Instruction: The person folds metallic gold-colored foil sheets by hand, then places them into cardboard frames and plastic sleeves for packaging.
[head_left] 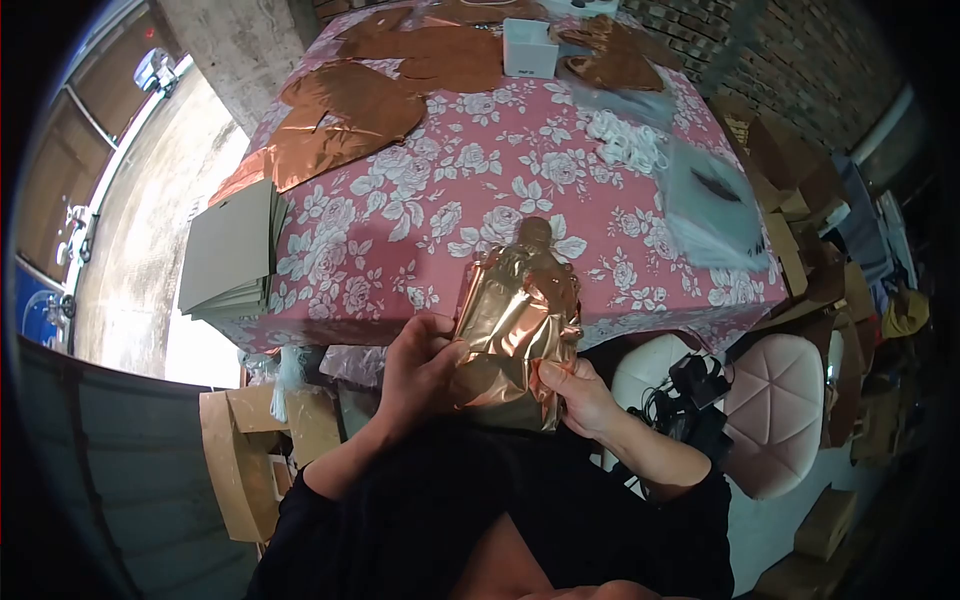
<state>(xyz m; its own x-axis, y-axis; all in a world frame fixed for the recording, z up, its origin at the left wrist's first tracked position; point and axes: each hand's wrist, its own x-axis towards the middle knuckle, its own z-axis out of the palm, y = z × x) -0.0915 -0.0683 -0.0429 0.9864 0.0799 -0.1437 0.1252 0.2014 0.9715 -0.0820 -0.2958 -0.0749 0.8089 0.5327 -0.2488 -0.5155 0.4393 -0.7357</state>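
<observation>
Left hand point(415, 362) and right hand point(582, 395) are both closed on a shiny gold foil bag point(515, 320), one at each side of its lower half. With the left I grip the left edge, thumb and fingers drawn close together; with the right I press my thumb flat on the front at the lower right, and the fingers beneath are mostly hidden from me. The bag is creased and catches the light, with a narrow rounded knob at its far end. It sits in front of my body at the near edge of the table point(500, 150), the far part over the pink flowered cloth and the near part close to my dark top point(500, 480).

To my left, a stack of grey cards point(230, 250) lies at the table's corner, and behind it spreads a large copper foil sheet point(350, 125). Farther back stands a white box point(530, 50), with darker, crumpled foil point(612, 60) to its right. Nearer on that side are a heap of white loops point(628, 142) and some clear plastic bags point(712, 210), one just beside the other. Below the table's right corner I see black cables point(665, 410) on a pale seat, next to a pinkish padded chair point(775, 415). An open cardboard box point(225, 465) is down on my left.
</observation>
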